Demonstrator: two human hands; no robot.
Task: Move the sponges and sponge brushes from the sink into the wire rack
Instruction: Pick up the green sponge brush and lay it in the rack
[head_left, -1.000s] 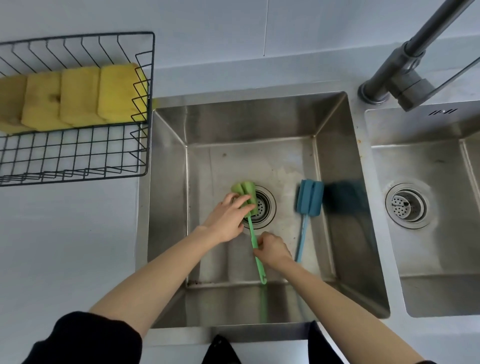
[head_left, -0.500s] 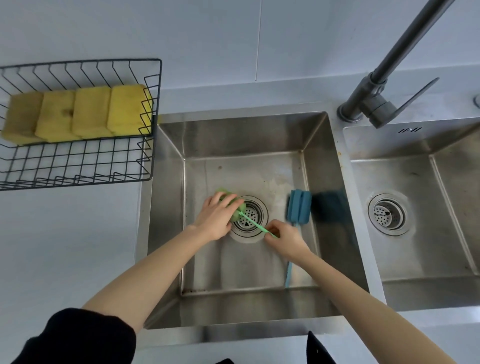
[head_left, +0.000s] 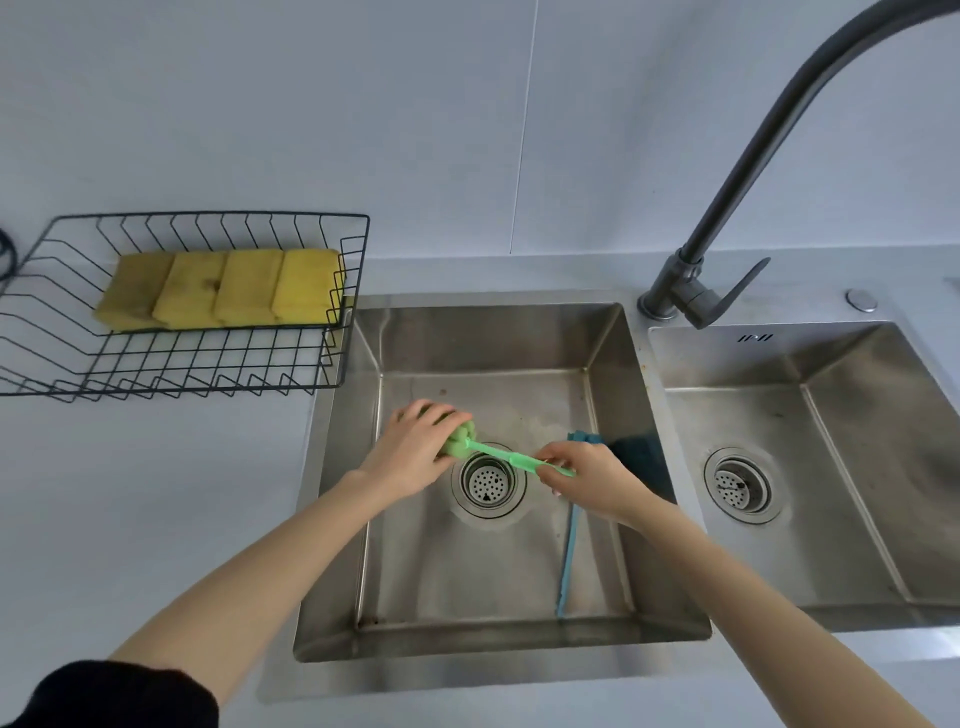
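Both hands hold the green sponge brush (head_left: 493, 453) level above the drain of the left sink basin (head_left: 602, 384). My left hand (head_left: 415, 452) is closed around its foam head, and my right hand (head_left: 587, 478) pinches the far end of its handle. A blue sponge brush (head_left: 569, 556) lies on the basin floor to the right, its head partly hidden behind my right hand. The black wire rack (head_left: 208, 358) stands on the counter at the left, with several yellow sponges (head_left: 228, 288) lined up along its back.
A dark curved faucet (head_left: 727, 218) rises between the left basin and a second basin (head_left: 810, 467) on the right. White wall tiles stand behind the sinks. The rack's front half holds nothing.
The green brush came off the basin floor and turned from pointing toward me to lying sideways. My left hand closed over its head, and my right hand slid to the handle's end.
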